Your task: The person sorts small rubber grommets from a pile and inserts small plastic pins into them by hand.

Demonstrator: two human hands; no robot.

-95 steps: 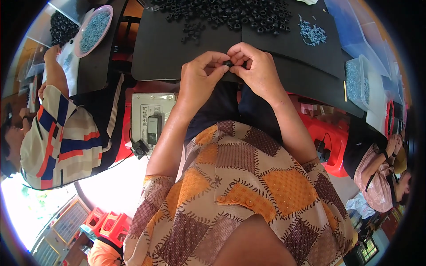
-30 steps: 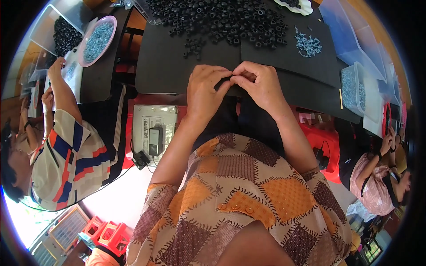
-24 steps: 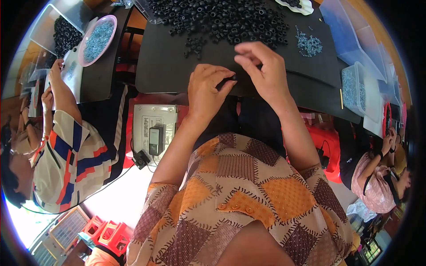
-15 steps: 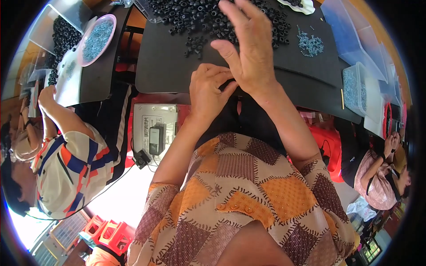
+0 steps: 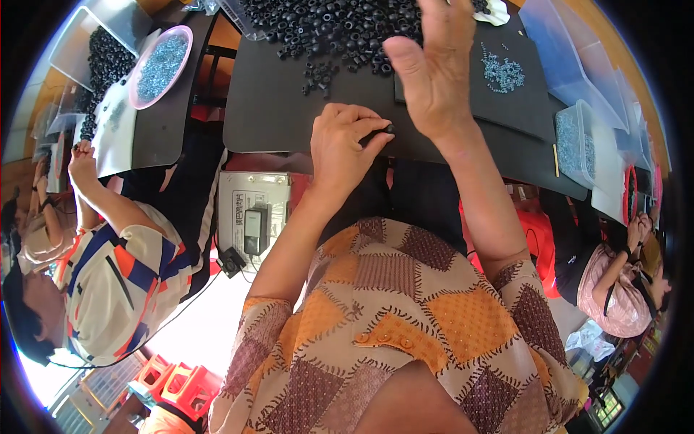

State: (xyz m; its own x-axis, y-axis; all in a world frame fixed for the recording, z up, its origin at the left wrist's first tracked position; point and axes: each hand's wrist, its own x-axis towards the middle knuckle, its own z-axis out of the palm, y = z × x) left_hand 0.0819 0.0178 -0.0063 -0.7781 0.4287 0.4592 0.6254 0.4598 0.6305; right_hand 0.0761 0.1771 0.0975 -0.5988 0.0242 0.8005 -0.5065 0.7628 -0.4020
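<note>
Close to the table's near edge, my left hand (image 5: pixel 343 148) pinches a small black plastic piece (image 5: pixel 390 129) between thumb and fingers. Most of that piece is hidden by the fingers. My right hand (image 5: pixel 441 83) is raised farther forward over the table, thumb spread from the fingers, with nothing seen in it; its fingertips run out at the top of the picture. Beyond both hands lies a heap of small hollow black plastic pieces (image 5: pixel 329 32). A few black pieces (image 5: pixel 318 77) have strayed nearer from the heap.
Small translucent bluish pieces (image 5: pixel 504 74) lie on a dark board (image 5: pixel 517 116) at right. Farther right stands a clear tub (image 5: pixel 576 145) of similar pieces. A co-worker (image 5: pixel 123 267) sits at left by a pink-rimmed dish (image 5: pixel 189 54); another person (image 5: pixel 614 286) sits at far right.
My right hand has moved away to the right from my left hand. The black piece in my left fingers now shows. The left hand has hardly moved.
</note>
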